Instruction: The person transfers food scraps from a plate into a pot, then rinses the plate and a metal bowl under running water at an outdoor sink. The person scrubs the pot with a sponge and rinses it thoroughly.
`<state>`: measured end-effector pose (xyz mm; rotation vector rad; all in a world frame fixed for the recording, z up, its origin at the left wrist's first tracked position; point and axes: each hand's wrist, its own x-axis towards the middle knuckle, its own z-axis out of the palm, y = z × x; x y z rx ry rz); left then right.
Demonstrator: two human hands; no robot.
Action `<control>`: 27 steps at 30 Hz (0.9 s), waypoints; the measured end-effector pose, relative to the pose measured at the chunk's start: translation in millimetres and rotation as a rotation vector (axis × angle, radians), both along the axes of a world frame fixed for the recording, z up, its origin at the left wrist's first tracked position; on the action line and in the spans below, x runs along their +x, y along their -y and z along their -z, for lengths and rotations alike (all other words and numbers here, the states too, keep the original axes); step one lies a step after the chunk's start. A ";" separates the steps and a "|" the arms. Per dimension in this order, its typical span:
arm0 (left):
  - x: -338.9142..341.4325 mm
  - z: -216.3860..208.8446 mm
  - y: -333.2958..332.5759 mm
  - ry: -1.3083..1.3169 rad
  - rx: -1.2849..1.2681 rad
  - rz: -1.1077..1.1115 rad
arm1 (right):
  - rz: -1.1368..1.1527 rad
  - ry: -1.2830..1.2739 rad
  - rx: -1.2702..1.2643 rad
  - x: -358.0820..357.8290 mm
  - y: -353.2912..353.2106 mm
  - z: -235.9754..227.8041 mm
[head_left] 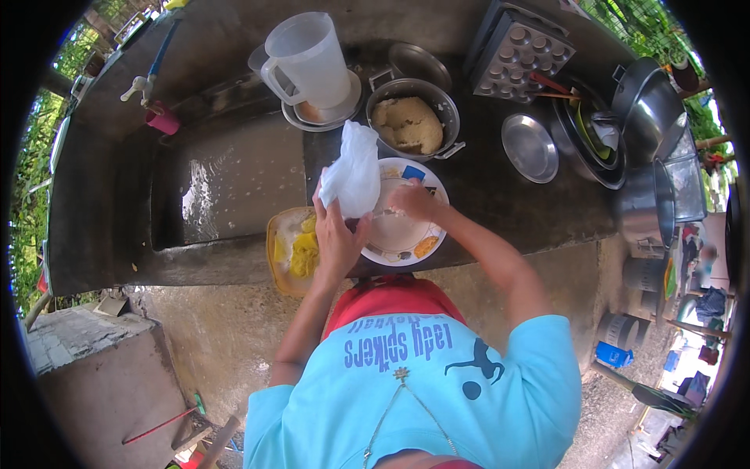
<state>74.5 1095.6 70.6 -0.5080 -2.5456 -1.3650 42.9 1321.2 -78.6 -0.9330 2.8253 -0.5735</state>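
My left hand point(337, 241) grips a white plastic bag point(353, 168), which stands up above the left side of a white plate point(434, 178) with a patterned rim. Over the plate's middle, my right hand point(416, 201) has its fingers drawn together and pointing down; whatever they pinch is hidden. Something pale covers the plate's bottom, though I cannot tell what. Beside my left wrist sits a yellowish square tub point(273, 242) with bright yellow pieces point(305, 254) inside. Just beyond the plate, a metal pot point(451, 117) holds a pale yellow, dough-like mass point(406, 125).
A sink basin point(226, 184) with wet patches lies left, under a tap point(141, 87) and a pink cup point(162, 119). A clear pitcher point(308, 59) stands behind. Rightward are a round metal pan point(530, 147), a muffin tin point(525, 59) and stacked metal pots point(644, 98).
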 end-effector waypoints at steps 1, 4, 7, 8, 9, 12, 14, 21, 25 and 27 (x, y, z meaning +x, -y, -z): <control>-3.8 -0.6 1.2 0.022 -0.022 -0.011 | 0.052 0.163 -0.010 -6.4 -0.7 -9.0; -17.3 -1.0 4.9 0.081 -0.121 0.008 | 0.099 0.542 -0.060 -25.7 -6.2 -38.6; -26.8 -1.3 5.4 0.121 -0.308 0.131 | -0.033 0.638 -0.167 -42.5 -12.1 -68.5; -29.6 -1.7 3.9 0.127 -0.380 0.169 | -0.092 0.644 -0.209 -49.0 -13.8 -78.7; -32.6 -2.5 2.0 0.102 -0.434 0.208 | -0.139 0.651 -0.229 -55.9 -15.7 -89.5; -40.6 -7.6 -5.8 0.107 -0.534 0.208 | -0.106 0.729 -0.348 -78.9 -19.9 -124.6; -48.9 -13.6 -9.3 0.111 -0.561 0.181 | -0.008 0.857 -0.372 -88.4 -24.9 -149.2; -66.7 -38.2 -4.5 -0.012 -0.539 0.049 | -0.075 -0.038 -0.396 -60.9 -33.6 -181.5; -59.4 -43.2 -1.4 0.046 -0.572 0.103 | 0.094 -0.192 -0.497 -47.8 -20.4 -162.8; -57.0 -43.4 2.1 0.040 -0.558 0.123 | 0.107 -0.217 -0.498 -42.2 -14.2 -151.0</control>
